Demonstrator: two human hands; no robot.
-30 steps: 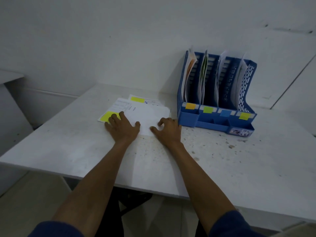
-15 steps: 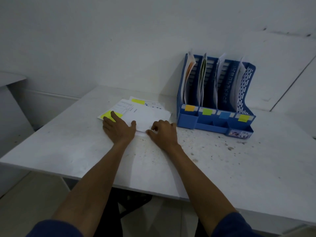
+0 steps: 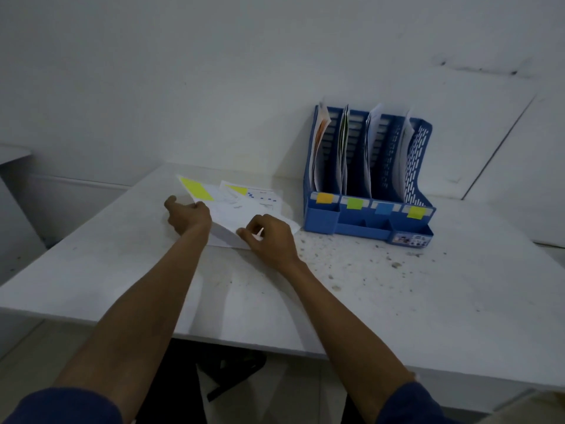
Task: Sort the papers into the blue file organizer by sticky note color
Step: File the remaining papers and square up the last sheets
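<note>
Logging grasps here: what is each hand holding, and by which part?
Both hold the top sheet bearing a yellow sticky note: the left hand grips its left edge, the right hand pinches its near edge.

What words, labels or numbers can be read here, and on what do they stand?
None can be read.
On the lifted sheet: faint print, too blurred.
On the sheet beneath: blue marks, too small.
On the sticker of the blue file organizer: blurred.
On its orange note, green note, blue note, yellow note: no writing shows.
</note>
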